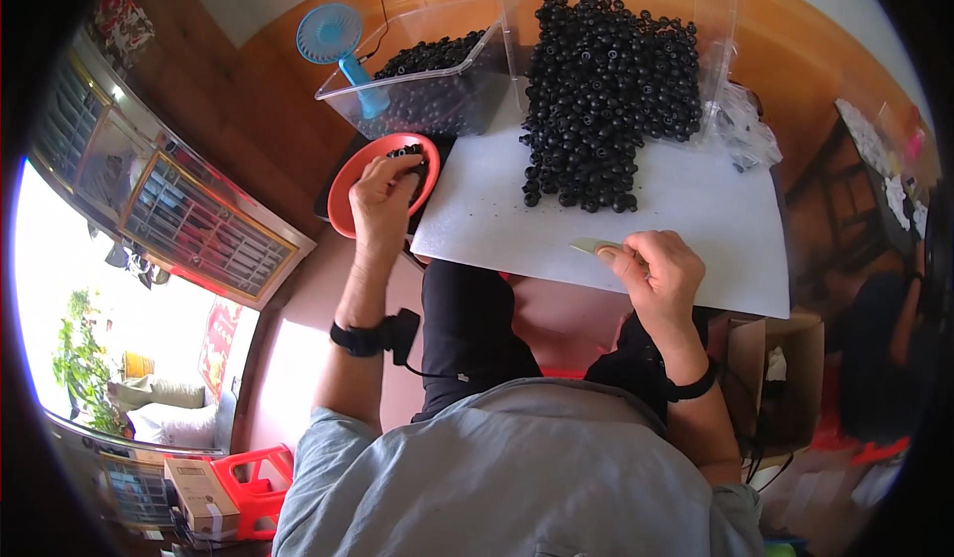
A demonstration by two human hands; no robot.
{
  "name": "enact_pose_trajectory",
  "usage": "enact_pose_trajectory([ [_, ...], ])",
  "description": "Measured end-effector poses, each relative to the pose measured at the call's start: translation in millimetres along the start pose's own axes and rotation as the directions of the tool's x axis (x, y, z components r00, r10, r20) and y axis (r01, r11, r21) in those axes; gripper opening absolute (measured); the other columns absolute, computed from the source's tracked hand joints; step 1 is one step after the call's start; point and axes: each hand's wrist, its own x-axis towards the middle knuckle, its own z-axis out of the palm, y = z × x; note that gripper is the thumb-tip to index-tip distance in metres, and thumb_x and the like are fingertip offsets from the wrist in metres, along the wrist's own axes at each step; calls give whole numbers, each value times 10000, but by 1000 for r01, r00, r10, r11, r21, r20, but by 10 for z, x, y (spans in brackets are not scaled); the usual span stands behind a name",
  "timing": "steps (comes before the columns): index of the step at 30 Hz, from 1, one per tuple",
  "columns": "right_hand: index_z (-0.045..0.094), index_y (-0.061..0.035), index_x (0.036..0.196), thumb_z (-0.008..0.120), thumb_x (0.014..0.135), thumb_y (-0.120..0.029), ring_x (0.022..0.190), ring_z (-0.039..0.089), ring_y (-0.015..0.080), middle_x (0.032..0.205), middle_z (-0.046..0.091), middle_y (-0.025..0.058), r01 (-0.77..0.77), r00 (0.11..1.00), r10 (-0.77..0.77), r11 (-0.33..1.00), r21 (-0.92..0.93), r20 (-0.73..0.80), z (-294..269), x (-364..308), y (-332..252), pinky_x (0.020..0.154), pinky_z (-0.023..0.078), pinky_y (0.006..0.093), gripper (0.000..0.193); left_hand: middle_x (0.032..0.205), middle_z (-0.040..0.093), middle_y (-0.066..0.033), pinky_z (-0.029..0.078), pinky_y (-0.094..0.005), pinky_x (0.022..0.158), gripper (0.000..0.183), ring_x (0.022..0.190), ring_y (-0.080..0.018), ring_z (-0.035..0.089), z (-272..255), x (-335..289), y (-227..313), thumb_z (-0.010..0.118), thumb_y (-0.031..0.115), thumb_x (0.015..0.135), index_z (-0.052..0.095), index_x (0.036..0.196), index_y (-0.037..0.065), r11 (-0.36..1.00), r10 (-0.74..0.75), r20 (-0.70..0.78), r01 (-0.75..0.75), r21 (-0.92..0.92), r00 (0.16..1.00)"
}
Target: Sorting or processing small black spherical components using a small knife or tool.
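My left hand (381, 199) is over the near side of an orange-red bowl (345, 205). Its thumb and index finger are apart, and no part is visible between them. Small black round parts (400, 151) show in the bowl just beyond the fingers. Above the near edge of the white tabletop (477, 221), my right hand (661, 271) pinches a thin, pale green flat piece (584, 245), its narrow end pointing left. A large heap of black, round, bead-like parts with holes (591, 110) spreads across the tabletop from a clear plastic bin (717, 70) tipped towards me.
Another clear bin (487, 60) full of black parts stands at the back left, with a blue fan (333, 35) at its rim. Crumpled clear plastic (745, 135) lies right of the heap. An open cardboard box (810, 358) sits low at right, and a red stool (260, 477) at lower left.
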Motion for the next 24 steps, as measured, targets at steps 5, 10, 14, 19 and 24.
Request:
enact_pose_trajectory([
  [5,605,-101,711,830,810,-248,534,515,196,574,558,2,15,1000,-15,1000,-25,-5,14,-3,9,483,377,346,286,1021,670,-103,516,-419,840,206,990,-325,594,193,-15,101,777,42,759,753,962,70,881,305,27,-293,372,952],
  [10,600,-101,707,827,813,-261,534,524,204,576,562,3,14,1000,-14,999,-41,-4,2,-7,-22,484,384,350,297,910,625,-106,517,-430,790,183,919,-329,584,741,-218,569,809,104,757,725,911,51,944,269,232,-303,127,935],
  [14,608,-101,714,827,812,-270,545,542,210,584,573,10,34,999,-34,998,-47,-3,11,-6,-8,490,402,353,294,874,615,-104,511,-424,757,123,892,-319,586,974,-226,563,762,72,777,713,886,43,904,330,266,-384,187,906],
  [19,614,-100,722,825,812,-272,566,556,218,598,584,19,21,1000,-20,998,-59,10,4,-14,-7,503,417,357,287,893,620,-95,512,-433,760,112,899,-318,581,815,-158,477,708,-25,748,693,842,34,908,396,312,-420,11,864],
  [24,614,-103,724,823,812,-270,571,554,224,605,585,21,20,999,-18,996,-87,27,-1,-8,-6,512,420,361,282,859,622,-101,508,-432,734,117,857,-322,588,823,-181,557,764,51,750,701,848,39,969,204,258,-233,85,944],
])
